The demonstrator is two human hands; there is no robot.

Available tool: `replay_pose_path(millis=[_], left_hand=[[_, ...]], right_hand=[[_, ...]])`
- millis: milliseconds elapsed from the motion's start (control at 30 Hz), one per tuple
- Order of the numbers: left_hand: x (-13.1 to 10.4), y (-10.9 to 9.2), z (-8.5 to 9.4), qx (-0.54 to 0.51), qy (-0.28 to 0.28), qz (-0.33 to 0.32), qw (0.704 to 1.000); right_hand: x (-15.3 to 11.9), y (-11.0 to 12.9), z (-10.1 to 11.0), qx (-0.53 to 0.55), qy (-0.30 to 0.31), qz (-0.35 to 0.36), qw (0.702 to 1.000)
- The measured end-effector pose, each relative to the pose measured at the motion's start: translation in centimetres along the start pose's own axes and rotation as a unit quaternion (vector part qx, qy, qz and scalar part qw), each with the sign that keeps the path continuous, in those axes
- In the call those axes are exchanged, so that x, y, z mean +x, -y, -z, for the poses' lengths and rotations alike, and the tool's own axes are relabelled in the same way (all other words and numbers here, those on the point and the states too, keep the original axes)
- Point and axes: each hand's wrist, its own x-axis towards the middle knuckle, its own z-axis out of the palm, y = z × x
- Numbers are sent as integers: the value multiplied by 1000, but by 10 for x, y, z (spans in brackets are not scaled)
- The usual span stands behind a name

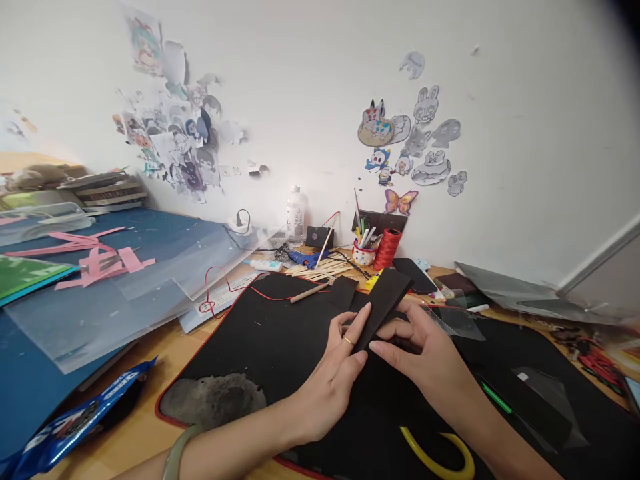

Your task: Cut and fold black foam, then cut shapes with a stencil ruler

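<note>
Both of my hands grip a folded strip of black paper or card [387, 300], tilted up and to the right above the black desk mat [280, 333]. My left hand [337, 373] pinches its lower left side, with the index finger lying along its face. On the right edge, my right hand [423, 347] closes with thumb and curled fingers; some fingertips are hidden behind the strip. Just beyond it lies a smaller black piece [343, 292]. Below my right wrist rests a curved yellow scissor handle [457, 457], its blades not visible.
Pink paper strips [107, 263] and a clear plastic sheet [125, 320] lie at left, with a blue snack packet [95, 413] in front. Behind the mat stand a pen cup [364, 252], a red thread spool [387, 249], a blue glue gun [307, 259] and a bottle [296, 217].
</note>
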Motion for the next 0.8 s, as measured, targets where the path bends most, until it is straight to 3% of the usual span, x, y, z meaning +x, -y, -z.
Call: replay_pose_path(millis=[200, 400, 533, 700, 800], left_hand=[[-1, 7, -4, -5, -15, -22, 1000], [1, 5, -1, 45, 20, -34, 998], [2, 9, -3, 28, 19, -42, 999], [3, 21, -6, -3, -10, -72, 997], [4, 23, -6, -63, -17, -46, 997]], right_hand=[[-2, 3, -2, -1, -8, -17, 1000], [-3, 4, -5, -5, -24, -25, 999], [-5, 4, -6, -39, -29, -26, 998], [-7, 14, 2, -57, 17, -8, 998], [-6, 21, 12, -75, 5, -3, 997]])
